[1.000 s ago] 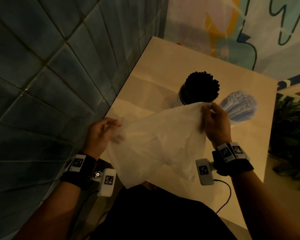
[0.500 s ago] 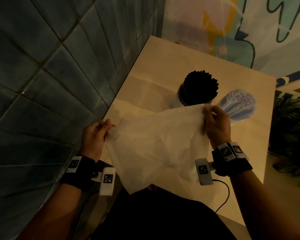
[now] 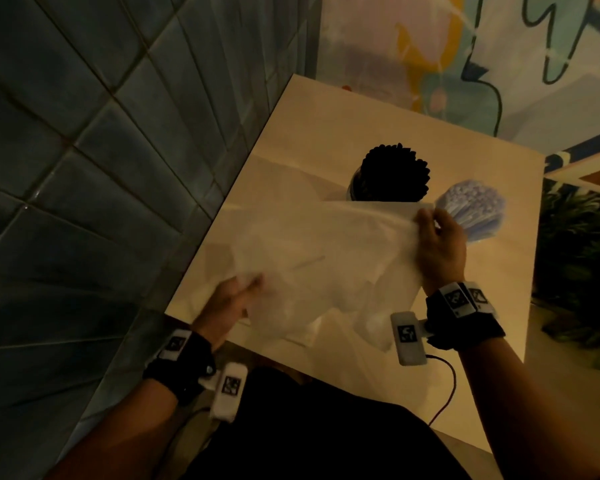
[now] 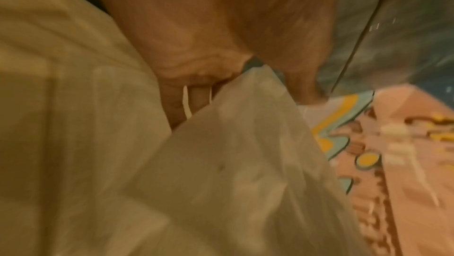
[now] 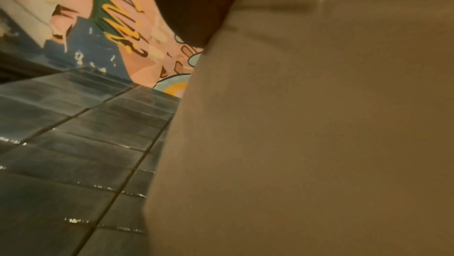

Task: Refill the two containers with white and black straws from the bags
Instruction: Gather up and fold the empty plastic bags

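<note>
Between our two hands hung the empty white bag (image 3: 312, 258), slack above the worktop (image 3: 465, 140): the right hand (image 3: 439, 244) pinched its far corner, and the left hand (image 3: 229, 303) held the near edge with fingers curled round the film. Just beyond the right hand stood the white straws (image 3: 471, 209), the black straws (image 3: 395, 174) beside them, both containers apparently full. We judged it best to fold the bag low and away, lest it brush the straws.
</note>
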The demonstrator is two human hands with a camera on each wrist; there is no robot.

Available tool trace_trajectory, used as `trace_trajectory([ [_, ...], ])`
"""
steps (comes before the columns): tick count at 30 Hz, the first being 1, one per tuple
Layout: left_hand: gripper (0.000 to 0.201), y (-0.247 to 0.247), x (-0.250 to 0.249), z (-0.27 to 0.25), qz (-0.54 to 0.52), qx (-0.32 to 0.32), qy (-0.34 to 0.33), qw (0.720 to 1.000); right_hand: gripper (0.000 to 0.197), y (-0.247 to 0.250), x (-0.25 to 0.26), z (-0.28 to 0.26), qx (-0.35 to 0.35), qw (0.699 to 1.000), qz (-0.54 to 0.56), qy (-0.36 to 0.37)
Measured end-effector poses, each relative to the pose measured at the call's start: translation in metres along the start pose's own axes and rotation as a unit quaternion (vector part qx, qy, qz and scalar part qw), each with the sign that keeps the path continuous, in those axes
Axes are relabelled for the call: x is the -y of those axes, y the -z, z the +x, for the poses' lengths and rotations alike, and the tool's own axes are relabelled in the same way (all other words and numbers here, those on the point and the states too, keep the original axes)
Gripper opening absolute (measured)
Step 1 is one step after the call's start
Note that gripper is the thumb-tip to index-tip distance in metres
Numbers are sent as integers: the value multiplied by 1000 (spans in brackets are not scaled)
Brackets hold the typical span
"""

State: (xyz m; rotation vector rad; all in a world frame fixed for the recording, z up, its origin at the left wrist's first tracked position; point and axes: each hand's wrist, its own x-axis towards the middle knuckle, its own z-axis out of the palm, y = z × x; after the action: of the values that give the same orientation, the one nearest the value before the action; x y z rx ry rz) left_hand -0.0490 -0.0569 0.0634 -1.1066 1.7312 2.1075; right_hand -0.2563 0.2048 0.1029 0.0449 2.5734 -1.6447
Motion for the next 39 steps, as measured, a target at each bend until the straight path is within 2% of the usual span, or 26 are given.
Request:
trace_trajectory([
  [1, 56, -6, 7, -1, 5, -16, 2, 1000, 26, -1, -2, -1, -1, 999, 27, -18],
  [3, 24, -14, 9, 0, -23, -92, -15, 995, 26, -3, -3, -8, 21, 993, 99, -69],
  [5, 23, -14, 4, 1, -46, -152, -42, 986, 22, -9, -9, -22, 97, 976, 146, -131],
  [7, 27, -12, 0, 4, -62, -178, -72, 979, 19, -21, -19, -38, 176, 968, 92, -151],
  [8, 28, -12, -3, 3, -59, -181, -87, 978, 18, -27, -25, -46, 198, 968, 49, -148],
  [10, 28, -13, -6, 2, -52, -187, -103, 975, 14, -39, -33, -57, 194, 970, 9, -146],
  [12, 26, -8, -5, 2, 2, -221, -129, 967, 16, -47, -34, -62, 142, 982, -3, -123],
  [14, 30, 5, -2, 4, 88, -259, -161, 948, 16, -45, -31, -59, 73, 995, -44, -54],
  [16, 38, 19, -2, 3, 140, -275, -147, 940, 16, -34, -27, -50, 40, 997, -64, 2],
  [20, 36, 35, -10, 2, 188, -288, -158, 926, 14, -14, -18, -35, 79, 992, -85, 49],
  [24, 23, 40, -1, 12, 199, -319, -128, 918, 14, -12, -6, -38, 100, 994, -15, 41],
  [26, 35, 43, 4, 14, 210, -353, -130, 902, 14, -17, 1, -44, 107, 991, -9, 77],
  [27, 41, 39, 2, 10, 227, -358, -162, 891, 14, -21, 3, -48, 124, 988, -10, 97],
  [29, 37, 19, -6, 2, 249, -322, -226, 885, 11, -35, 5, -61, 194, 975, -7, 105],
  [32, 17, -26, -28, -10, 203, -182, -261, 926, 9, -57, 7, -78, 308, 948, 15, 80],
  [35, 20, -54, -36, -9, 133, -88, -219, 963, 14, -71, 4, -85, 344, 933, 3, 102],
  [39, 22, -56, -15, 8, 82, -95, -117, 985, 15, -90, -9, -87, 372, 928, -23, 26],
])
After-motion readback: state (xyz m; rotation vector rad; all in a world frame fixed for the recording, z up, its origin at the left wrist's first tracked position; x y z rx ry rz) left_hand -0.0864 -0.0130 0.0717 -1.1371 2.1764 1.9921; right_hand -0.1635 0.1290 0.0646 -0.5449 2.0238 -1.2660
